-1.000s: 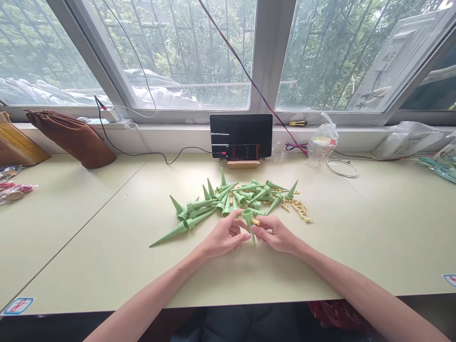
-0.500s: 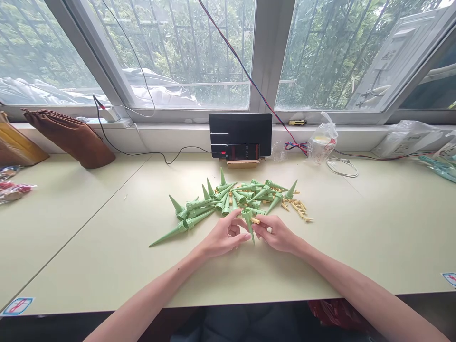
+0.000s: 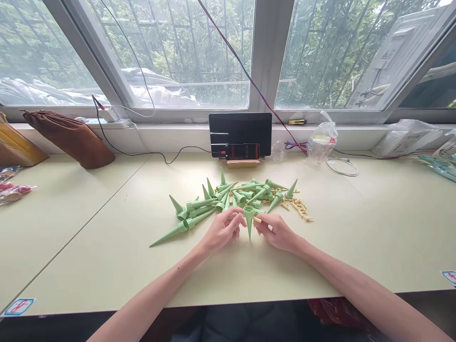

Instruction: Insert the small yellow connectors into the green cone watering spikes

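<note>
Between my hands a green plastic watering spike is held upright, its round open end on top and its point down. My left hand has its thumb and fingertips at the spike's left side; the exact contact is partly hidden. My right hand pinches a small yellow valve against the spike's right side, just under the collar. How far the valve sits in the spike I cannot tell. Beyond the hands lies a pile of green spikes, some standing point up. Several loose yellow valves lie at its right.
At the back a black tablet stands behind a phone on a cardboard support. A brown pouch is at the back left. A plastic-wrapped cup and a coiled white cable are at the back right.
The spike has turned from tilted to nearly upright and shifted slightly. My left thumb has drawn back from in front of it to its left side. My right hand keeps the valve.
</note>
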The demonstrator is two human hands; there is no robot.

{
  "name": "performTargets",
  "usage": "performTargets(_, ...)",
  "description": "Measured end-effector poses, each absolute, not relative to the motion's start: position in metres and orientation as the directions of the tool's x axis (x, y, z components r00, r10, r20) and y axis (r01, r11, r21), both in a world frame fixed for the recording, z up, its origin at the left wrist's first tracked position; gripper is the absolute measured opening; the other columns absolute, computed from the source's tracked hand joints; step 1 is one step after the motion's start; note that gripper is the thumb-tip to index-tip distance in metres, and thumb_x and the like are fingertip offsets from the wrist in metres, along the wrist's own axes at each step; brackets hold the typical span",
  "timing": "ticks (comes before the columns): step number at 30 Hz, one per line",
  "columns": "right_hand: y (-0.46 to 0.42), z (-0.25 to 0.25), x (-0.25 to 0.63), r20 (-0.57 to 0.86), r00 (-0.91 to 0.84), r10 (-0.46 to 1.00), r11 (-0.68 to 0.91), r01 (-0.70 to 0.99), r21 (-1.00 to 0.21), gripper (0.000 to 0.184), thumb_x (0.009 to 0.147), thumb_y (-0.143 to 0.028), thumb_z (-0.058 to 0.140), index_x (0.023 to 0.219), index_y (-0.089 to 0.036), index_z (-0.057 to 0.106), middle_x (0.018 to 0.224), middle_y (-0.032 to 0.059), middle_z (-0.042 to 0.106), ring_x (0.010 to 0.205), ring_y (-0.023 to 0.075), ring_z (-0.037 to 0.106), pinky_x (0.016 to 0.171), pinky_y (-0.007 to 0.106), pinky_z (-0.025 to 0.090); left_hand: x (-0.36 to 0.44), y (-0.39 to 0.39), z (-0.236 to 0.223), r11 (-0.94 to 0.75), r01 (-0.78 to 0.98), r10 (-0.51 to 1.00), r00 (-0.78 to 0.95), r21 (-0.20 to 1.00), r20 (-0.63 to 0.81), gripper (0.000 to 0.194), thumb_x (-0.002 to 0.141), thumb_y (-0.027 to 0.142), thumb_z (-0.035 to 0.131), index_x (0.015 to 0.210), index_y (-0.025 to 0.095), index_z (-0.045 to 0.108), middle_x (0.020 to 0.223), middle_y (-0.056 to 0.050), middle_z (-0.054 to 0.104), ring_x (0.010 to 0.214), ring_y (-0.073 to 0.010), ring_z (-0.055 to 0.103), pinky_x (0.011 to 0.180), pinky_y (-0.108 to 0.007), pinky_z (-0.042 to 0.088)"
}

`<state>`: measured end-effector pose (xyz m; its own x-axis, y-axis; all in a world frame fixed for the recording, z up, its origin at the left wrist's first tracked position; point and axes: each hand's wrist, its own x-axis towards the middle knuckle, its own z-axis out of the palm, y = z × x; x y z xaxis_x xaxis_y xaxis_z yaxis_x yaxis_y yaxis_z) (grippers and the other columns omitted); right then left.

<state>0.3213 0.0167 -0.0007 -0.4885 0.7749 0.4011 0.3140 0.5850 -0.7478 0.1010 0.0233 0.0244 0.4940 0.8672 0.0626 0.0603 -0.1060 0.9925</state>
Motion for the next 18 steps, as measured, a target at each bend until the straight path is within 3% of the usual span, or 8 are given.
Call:
performTargets(4, 0.0155, -0.0004, 0.3220, 0.484, -0.493, 0.723, 0.666, 0.309, -0.679, 0.025, 0.102, -0.018, 0.037, 0.079, -0.019, 0.049, 0.070, -0.0004, 0.055, 0.059, 0.0110, 0.048, 0.058, 0.022, 0.037, 0.1009, 0.0246, 0.0302, -0.032, 0.042, 0.891, 0.454, 0.999, 0.010, 0.052, 0.094, 0.060, 0.049, 0.073, 0.013, 0.058, 0.064, -0.001, 0.057, 0.048, -0.0104, 0.054, 0.044, -0.021, 0.042)
performTargets(7, 0.0155, 0.0010, 0.3224, 0.537, -0.527, 0.659, 0.740, 0.328, -0.587, 0.026, 0.101, -0.015, 0.033, 0.082, -0.020, 0.049, 0.072, 0.0009, 0.053, 0.060, 0.0122, 0.044, 0.058, 0.023, 0.035, 0.0999, 0.0237, 0.0333, 0.088, 0.036, 0.854, 0.512, 0.996, -0.094, 0.064, 0.092, 0.067, 0.044, 0.061, 0.012, 0.058, 0.052, -0.002, 0.055, 0.041, -0.0098, 0.051, 0.042, -0.021, 0.040)
performTargets(12, 0.0152, 0.0013, 0.3221, 0.548, -0.602, 0.580, 0.811, 0.364, -0.458, 0.027, 0.101, -0.013, 0.030, 0.089, -0.019, 0.053, 0.072, 0.0017, 0.049, 0.058, 0.0132, 0.039, 0.055, 0.024, 0.029, 0.0983, 0.0231, 0.0323, 0.269, 0.048, 0.720, 0.653, 0.962, -0.234, 0.077, 0.093, 0.072, 0.033, 0.060, 0.010, 0.064, 0.054, -0.008, 0.061, 0.039, -0.0108, 0.052, 0.038, -0.021, 0.038)
performTargets(18, 0.0125, 0.0035, 0.3200, 0.540, -0.640, 0.546, 0.836, 0.377, -0.398, 0.027, 0.101, -0.012, 0.030, 0.084, -0.020, 0.050, 0.070, -0.0005, 0.042, 0.056, 0.0128, 0.030, 0.054, 0.025, 0.024, 0.0984, 0.0224, 0.0303, 0.298, 0.035, 0.656, 0.718, 0.954, -0.231, 0.072, 0.093, 0.069, 0.037, 0.065, 0.010, 0.067, 0.061, -0.009, 0.065, 0.045, -0.0112, 0.054, 0.042, -0.022, 0.041)
